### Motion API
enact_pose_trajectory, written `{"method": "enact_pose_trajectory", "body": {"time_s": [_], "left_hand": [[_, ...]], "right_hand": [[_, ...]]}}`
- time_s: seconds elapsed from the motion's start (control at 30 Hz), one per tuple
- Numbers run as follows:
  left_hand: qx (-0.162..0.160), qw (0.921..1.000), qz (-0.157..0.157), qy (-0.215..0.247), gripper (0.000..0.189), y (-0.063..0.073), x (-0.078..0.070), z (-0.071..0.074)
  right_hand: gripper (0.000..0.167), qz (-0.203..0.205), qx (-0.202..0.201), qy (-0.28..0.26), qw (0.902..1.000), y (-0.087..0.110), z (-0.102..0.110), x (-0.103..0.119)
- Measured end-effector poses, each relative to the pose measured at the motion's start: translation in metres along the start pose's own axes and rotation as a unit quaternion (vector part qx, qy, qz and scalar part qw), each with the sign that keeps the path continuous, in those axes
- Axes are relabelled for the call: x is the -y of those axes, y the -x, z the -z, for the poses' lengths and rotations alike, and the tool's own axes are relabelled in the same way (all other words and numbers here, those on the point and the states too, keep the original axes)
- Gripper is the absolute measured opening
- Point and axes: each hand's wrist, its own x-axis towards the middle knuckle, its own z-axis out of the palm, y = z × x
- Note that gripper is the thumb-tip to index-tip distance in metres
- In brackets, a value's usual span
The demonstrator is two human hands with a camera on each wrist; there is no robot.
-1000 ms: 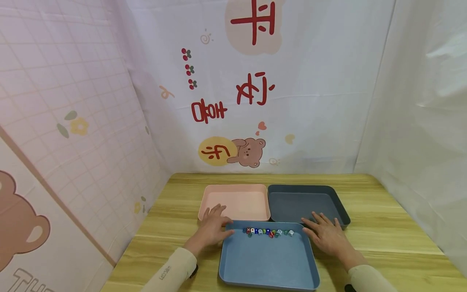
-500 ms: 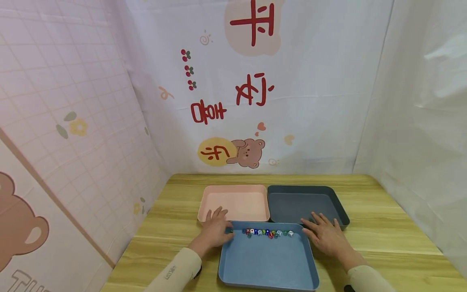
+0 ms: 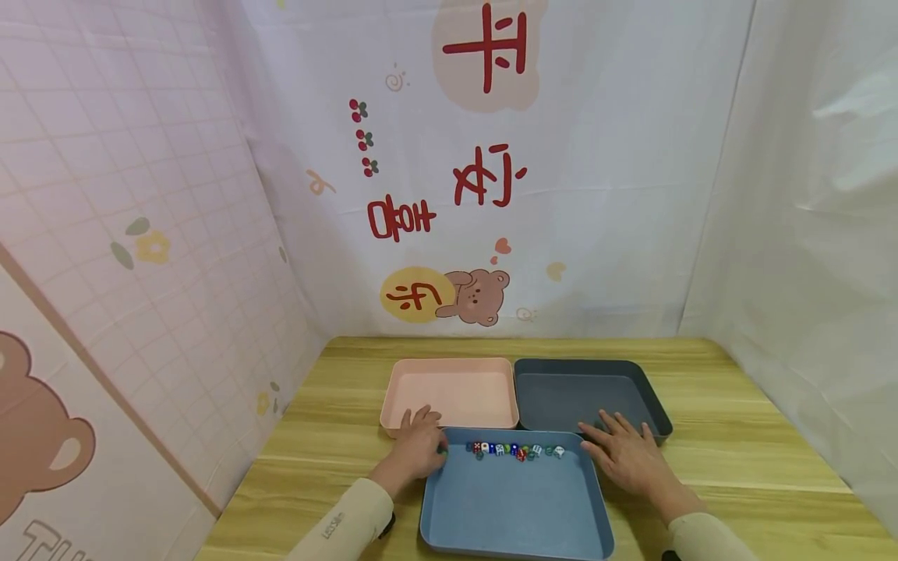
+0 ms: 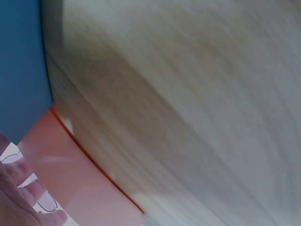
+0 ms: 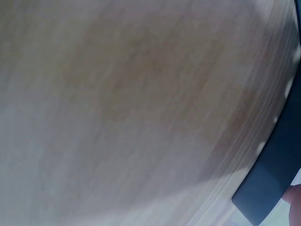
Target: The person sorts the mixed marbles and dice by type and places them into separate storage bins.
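At the far left corner of the blue tray point(image 3: 519, 506), a small green piece, apparently a die point(image 3: 445, 452), showed between the thumb and forefinger of the left hand point(image 3: 414, 452), which pinched it; most of it was hidden by the fingers. Such a piece was judged light, hard and stiff, hardly fragile, but smooth enough to slip; two opposite faces offered the surest hold, between fingertip and thumb.

Just beside it, along the far wall inside the same tray, lay a row of dice point(image 3: 514, 449) in red, white, blue and green, some touching, a few set slightly forward. Their closeness probably made single ones awkward to grasp; the white die point(image 3: 559, 451) at the right end stood more freely.

Beyond the blue tray, two shallow containers stood side by side: a pink tray point(image 3: 463, 382), with the other left fingers over its near left part, and a dark tray point(image 3: 582, 389). The right hand point(image 3: 627, 461) held nothing visible; its fingers were spread over the near rim of the dark tray, its thumb by the blue tray's right rim, contact being uncertain. All three trays rested on a wood-grained table point(image 3: 337, 389).
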Motion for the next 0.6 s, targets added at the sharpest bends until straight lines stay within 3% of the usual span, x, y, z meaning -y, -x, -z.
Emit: {"method": "enact_pose_trajectory", "body": {"time_s": [0.23, 0.37, 0.6], "left_hand": [[-0.042, 0.9978, 0.001, 0.052, 0.004, -0.004, 0.005, -0.002], [-0.057, 0.9934, -0.001, 0.1, 0.004, -0.007, 0.006, 0.005], [-0.077, 0.9865, 0.011, 0.144, 0.006, -0.021, 0.011, 0.015]], "right_hand": [[0.05, 0.001, -0.005, -0.003, 1.0, 0.002, -0.001, 0.001], [0.049, 0.0, -0.007, 0.002, 1.0, 0.002, 0.0, 0.002], [0.049, 0.001, -0.009, 0.002, 1.0, 0.002, -0.002, 0.0]]}}
